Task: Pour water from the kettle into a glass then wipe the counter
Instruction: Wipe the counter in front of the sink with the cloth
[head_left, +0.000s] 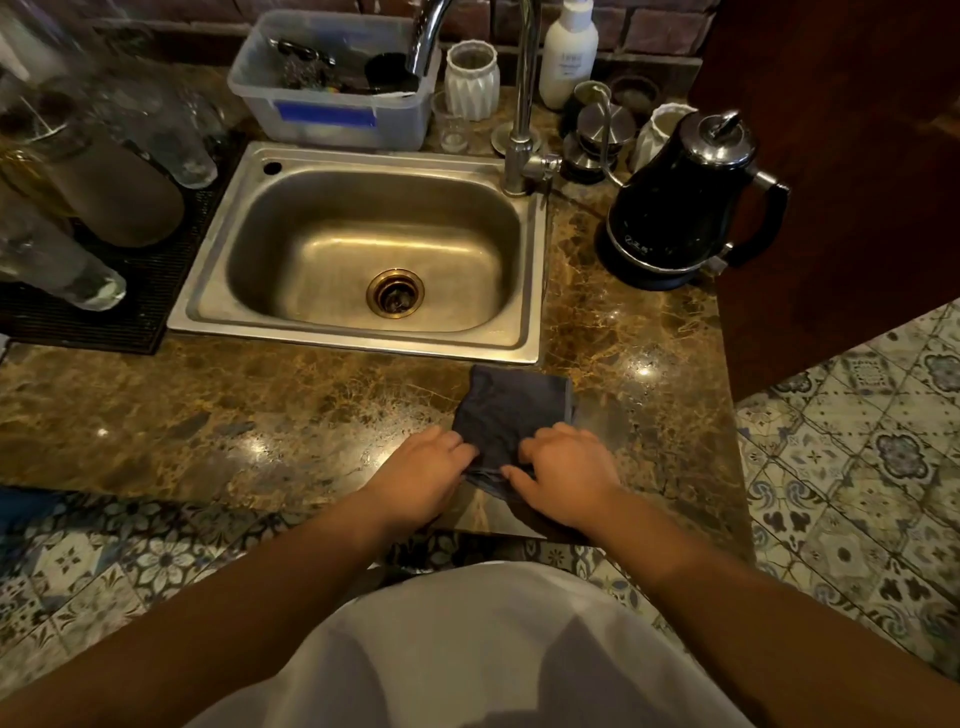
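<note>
Head view: both hands, left hand (423, 475) and right hand (563, 475), have fingers curled onto the dark cloth (511, 415) at the bench (208, 410) front edge, kettle (685, 200) docked beside the sink (363, 249). Wiping seems underway; next, sweep the cloth across.

**Hidden, cropped, blurred**

I note both hands cover the near edge of the dark cloth (511, 415); I can't see their fingertips under its folds. Far left of the left hand (423, 475), upturned glasses (78, 156) are smeared and cut by the frame edge. Well beyond the hands, the tub (332, 111) contents are unreadable. Bottle (567, 57) label too small; faucet (522, 104) top cropped.
</note>
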